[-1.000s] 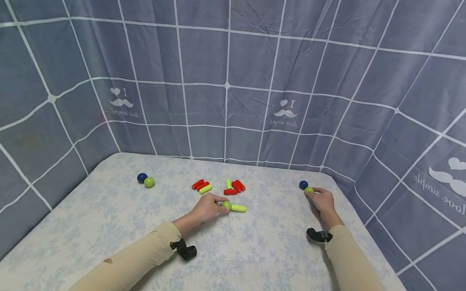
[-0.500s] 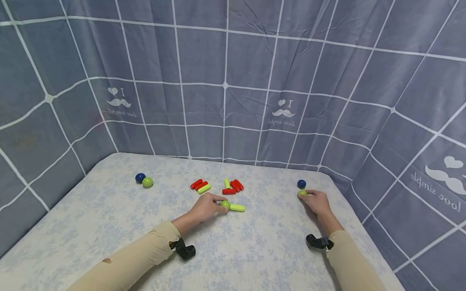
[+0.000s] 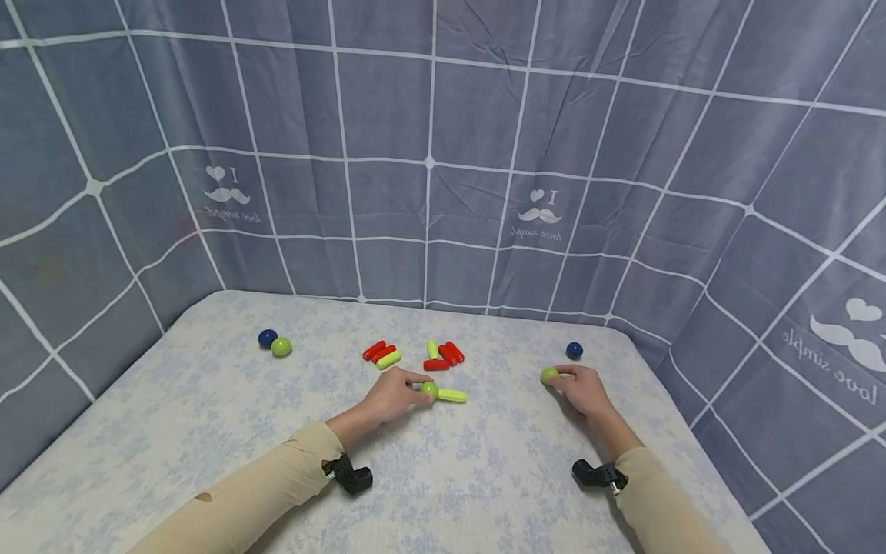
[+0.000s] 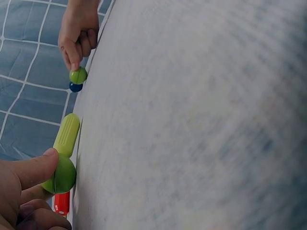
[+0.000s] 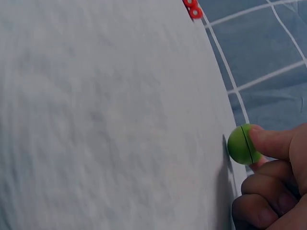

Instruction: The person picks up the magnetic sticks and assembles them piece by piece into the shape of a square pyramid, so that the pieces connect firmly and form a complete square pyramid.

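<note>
My left hand (image 3: 394, 398) pinches a green ball (image 4: 65, 173) between thumb and fingers at the middle of the table. A yellow-green ribbed rod (image 4: 68, 135) extends from the ball's far side, its end right at the ball. On the right, my right hand (image 3: 583, 390) grips another green ball (image 5: 241, 145) by thumb and fingertips, close over the cloth; a dark seam runs round that ball. Behind this hand lies a dark blue ball (image 3: 574, 351).
Beyond my left hand lie two small groups of rods, red rods (image 3: 437, 365) among yellow-green rods (image 3: 389, 359). At the left, a blue ball (image 3: 268, 338) sits against a green ball (image 3: 281, 347). A grey checked curtain (image 3: 429, 200) borders the patterned tablecloth (image 3: 332, 492).
My right hand has carried its green ball away from the blue ball, leftward and slightly nearer to me. My left hand has kept its place with its ball at the rod.
</note>
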Motion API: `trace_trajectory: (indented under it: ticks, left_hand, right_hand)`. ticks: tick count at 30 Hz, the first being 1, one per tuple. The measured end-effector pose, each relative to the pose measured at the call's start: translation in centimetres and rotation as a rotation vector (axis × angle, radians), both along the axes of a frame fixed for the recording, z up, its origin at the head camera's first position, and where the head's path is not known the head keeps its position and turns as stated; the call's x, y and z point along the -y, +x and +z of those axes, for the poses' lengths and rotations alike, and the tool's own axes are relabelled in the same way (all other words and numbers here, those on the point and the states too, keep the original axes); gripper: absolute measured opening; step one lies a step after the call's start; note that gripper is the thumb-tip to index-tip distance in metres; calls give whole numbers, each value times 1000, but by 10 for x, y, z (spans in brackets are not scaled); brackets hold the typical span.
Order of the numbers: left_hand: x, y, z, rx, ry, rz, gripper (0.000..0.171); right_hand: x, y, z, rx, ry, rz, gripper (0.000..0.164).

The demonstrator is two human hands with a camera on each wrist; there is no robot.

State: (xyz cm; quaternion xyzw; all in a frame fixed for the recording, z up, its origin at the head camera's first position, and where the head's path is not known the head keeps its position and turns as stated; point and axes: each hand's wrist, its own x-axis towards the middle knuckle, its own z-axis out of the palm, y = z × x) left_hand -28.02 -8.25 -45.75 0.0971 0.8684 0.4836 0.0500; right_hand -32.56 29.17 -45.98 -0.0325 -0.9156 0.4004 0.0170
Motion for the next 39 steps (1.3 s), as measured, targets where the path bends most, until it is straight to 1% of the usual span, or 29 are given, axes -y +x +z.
trace_trajectory:
  ticks: [6, 14, 19, 26, 30, 39]
  left_hand:
    - [-1, -1, 0, 13, 0, 16, 35]
    - [-2, 0, 1, 19, -29, 19, 36]
    - [-1, -1, 0, 19, -22, 14, 36]
    - [-1, -2, 0, 10, -21, 14, 36]
    - [-1, -1, 0, 7, -19, 15, 36]
    - [-2, 0, 0, -4, -22, 12, 36]
  right_hand:
    - [17, 7, 3, -15, -6, 63, 44]
    - [44, 18, 7, 12, -71, 140, 40]
    - [60, 24, 8, 19, -87, 173, 38]
    - [78, 27, 5, 28, -84, 206, 32]
    - [87, 28, 3, 18, -80, 238, 31]
    - [103, 31, 4, 30, -114, 290, 31]
